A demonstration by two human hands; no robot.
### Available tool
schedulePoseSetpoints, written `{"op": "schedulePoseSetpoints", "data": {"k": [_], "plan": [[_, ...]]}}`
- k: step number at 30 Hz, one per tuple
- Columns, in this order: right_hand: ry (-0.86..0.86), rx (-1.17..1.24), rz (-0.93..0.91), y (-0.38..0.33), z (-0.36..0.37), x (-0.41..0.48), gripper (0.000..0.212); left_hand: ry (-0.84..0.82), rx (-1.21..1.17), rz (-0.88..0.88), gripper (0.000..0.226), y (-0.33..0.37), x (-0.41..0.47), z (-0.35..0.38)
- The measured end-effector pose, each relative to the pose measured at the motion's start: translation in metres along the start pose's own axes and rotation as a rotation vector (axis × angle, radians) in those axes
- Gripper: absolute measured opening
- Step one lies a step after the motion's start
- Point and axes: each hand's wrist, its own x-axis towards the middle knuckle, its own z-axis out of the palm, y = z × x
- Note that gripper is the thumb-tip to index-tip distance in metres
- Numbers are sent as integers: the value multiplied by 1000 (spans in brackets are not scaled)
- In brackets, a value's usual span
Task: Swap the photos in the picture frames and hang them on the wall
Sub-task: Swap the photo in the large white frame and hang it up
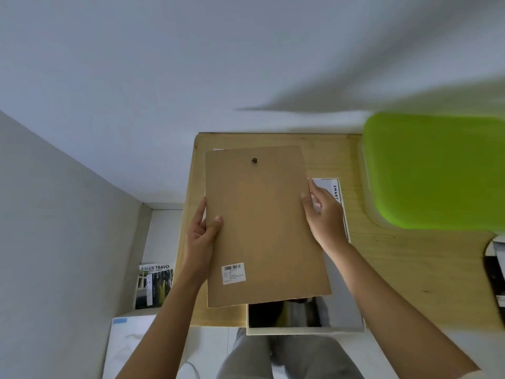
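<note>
I hold a brown cardboard backing board (262,225) above the wooden table (396,258), its back facing me with a small dark hanger near the top and a barcode sticker (233,273) low on the left. My left hand (200,236) grips its left edge, thumb on the face. My right hand (323,212) holds the right edge, fingers behind it. Under the board lies a picture frame with a dark photo (303,315), its near end sticking out past the table's edge. A white printed sheet marked SMART (334,191) shows beside my right hand.
A lime-green lidded box (434,170) stands at the table's back right. A dark object (496,272) lies at the right edge. On the floor to the left stands a HILUX TRAVO brochure (154,285), with a white box (128,343) nearer me. A white wall rises behind the table.
</note>
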Motion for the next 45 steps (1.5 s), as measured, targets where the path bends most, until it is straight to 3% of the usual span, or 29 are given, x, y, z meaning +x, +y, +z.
{"op": "schedulePoseSetpoints", "data": {"k": [4, 10, 14, 23, 28, 34, 39, 45], "plan": [[-109, 160, 139, -6, -12, -25, 51, -11, -12, 21, 56, 3, -14, 8], [-105, 395, 234, -2, -48, -80, 53, 38, 46, 45, 52, -17, -65, 25], [-107, 373, 221, 22, -84, -120, 53, 103, 68, 65, 52, -50, -123, 47], [-39, 291, 294, 111, -184, -200, 53, -15, 153, 2, 54, -129, -203, 132], [25, 199, 377, 142, -227, -213, 50, -118, 387, -79, 57, -154, -206, 174], [4, 30, 418, 171, -253, -204, 56, -232, 984, -8, 62, -163, -203, 219], [-50, -89, 396, 174, -250, -192, 61, -257, 1041, 40, 63, -164, -199, 234], [16, -189, 348, 181, -242, -181, 58, -313, 1211, 178, 53, -174, -191, 235]]}}
